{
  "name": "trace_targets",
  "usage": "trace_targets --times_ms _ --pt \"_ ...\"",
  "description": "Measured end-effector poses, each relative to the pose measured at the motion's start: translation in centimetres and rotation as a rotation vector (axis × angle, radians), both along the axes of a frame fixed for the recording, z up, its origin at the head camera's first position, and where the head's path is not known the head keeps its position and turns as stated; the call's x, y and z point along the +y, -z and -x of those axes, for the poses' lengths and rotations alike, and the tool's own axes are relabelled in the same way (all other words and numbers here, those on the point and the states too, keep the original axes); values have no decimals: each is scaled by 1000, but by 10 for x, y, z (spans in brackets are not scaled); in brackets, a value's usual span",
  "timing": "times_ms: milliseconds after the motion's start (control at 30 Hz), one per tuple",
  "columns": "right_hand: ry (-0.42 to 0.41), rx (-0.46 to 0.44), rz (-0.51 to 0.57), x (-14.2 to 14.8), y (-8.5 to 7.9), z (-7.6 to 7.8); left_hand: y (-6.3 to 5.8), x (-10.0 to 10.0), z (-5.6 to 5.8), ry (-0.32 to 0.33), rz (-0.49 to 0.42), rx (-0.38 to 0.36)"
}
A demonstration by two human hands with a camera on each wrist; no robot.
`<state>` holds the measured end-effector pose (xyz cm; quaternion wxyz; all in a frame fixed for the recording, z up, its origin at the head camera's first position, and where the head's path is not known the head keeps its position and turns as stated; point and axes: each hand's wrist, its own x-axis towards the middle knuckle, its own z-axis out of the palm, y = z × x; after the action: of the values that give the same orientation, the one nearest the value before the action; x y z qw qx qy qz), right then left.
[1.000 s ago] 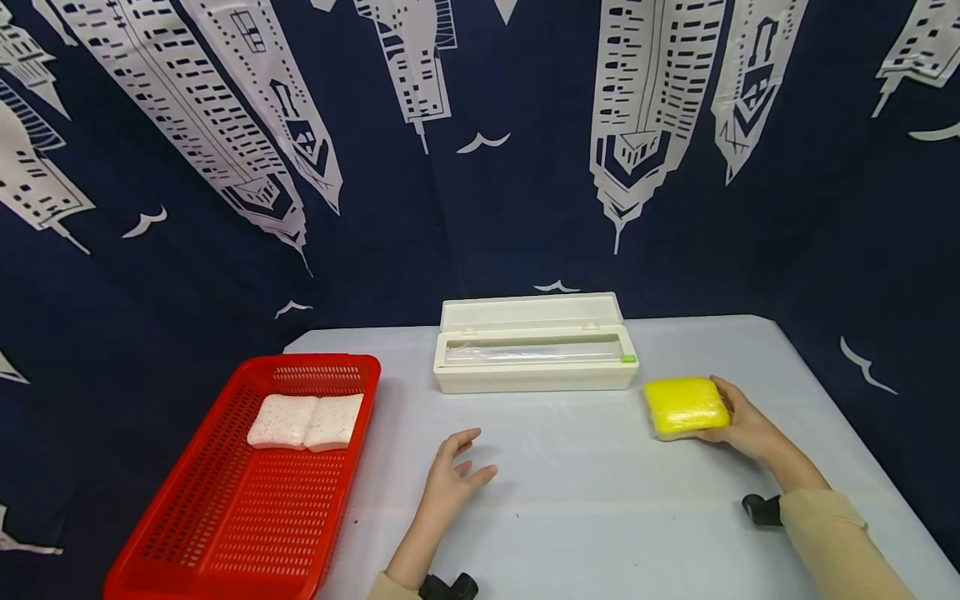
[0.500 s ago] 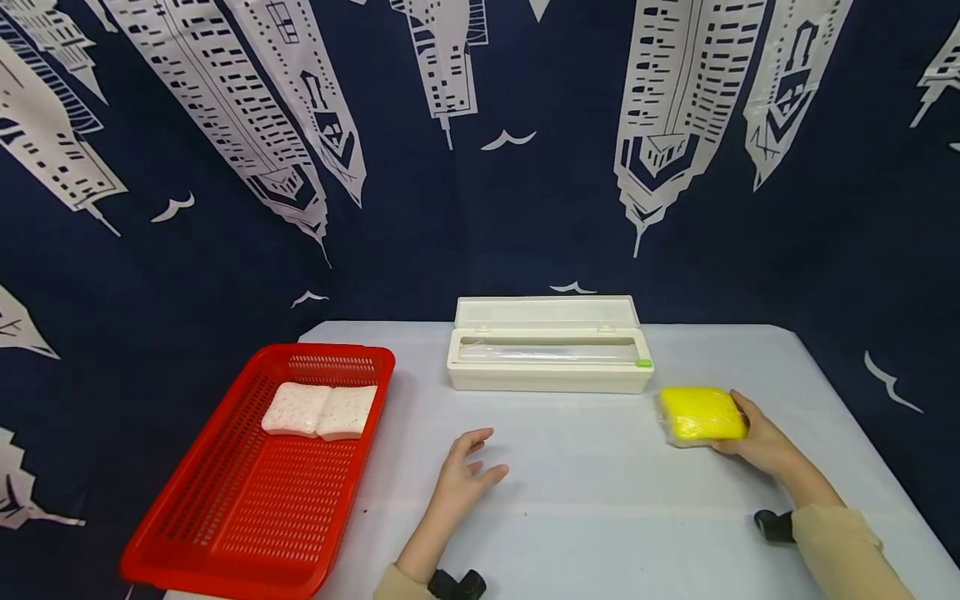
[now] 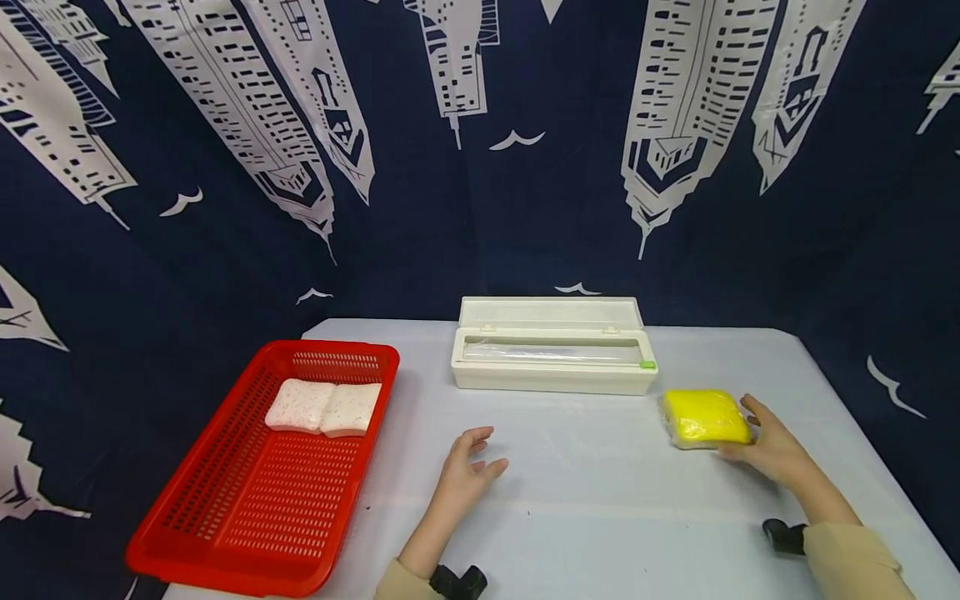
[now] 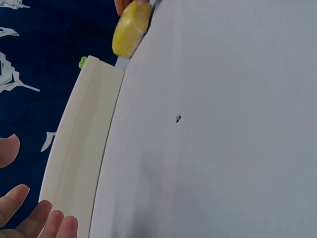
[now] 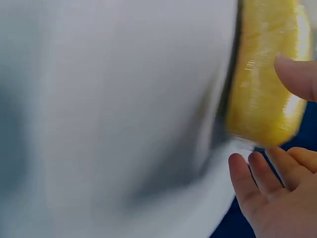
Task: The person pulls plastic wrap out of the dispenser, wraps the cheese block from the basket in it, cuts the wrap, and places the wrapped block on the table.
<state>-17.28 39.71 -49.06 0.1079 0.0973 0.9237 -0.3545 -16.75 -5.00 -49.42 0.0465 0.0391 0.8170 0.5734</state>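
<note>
A yellow sponge-like block [image 3: 705,417], wrapped in clear film, lies on the right part of the table. My right hand [image 3: 772,446] is at its right end, thumb and fingers spread apart; in the right wrist view the fingers [image 5: 270,181] are extended beside the wrapped block [image 5: 267,74]. Whether a fingertip still touches it is hard to tell. Over the middle of the table is my left hand [image 3: 461,475], holding nothing, its fingers relaxed. Behind the hands stands a white cling film dispenser [image 3: 555,379], lid raised, with a clear roll inside.
On the left a red perforated basket [image 3: 217,554] holds two pinkish-white speckled blocks [image 3: 300,406] side by side at its far end. The white table [image 3: 585,533] ends at a dark blue patterned cloth [image 3: 540,217] behind.
My right hand has loosened from the wrapped yellow block and drawn slightly right, leaving it on the table. The left hand keeps about the same pose. The head view has shifted a little.
</note>
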Motion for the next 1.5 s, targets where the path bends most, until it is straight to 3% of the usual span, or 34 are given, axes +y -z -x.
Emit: trace_targets --times_ms 267,500,767,1067,1300,1500 --pt "29 128 -77 -15 -22 -10 -5 -1 7 -54 -16 -24" --pt "25 277 -102 -46 -38 -15 -6 -1 10 -57 -35 -35" --pt "0 262 -73 -83 -47 -12 -11 0 12 -68 -31 -6" --pt "-42 290 0 -113 -40 -3 -16 0 18 -69 -34 0" --pt "-27 234 58 -129 -30 2 -17 3 26 -68 -34 6" --pt "17 248 38 -142 -25 9 -19 6 40 -87 -34 41"
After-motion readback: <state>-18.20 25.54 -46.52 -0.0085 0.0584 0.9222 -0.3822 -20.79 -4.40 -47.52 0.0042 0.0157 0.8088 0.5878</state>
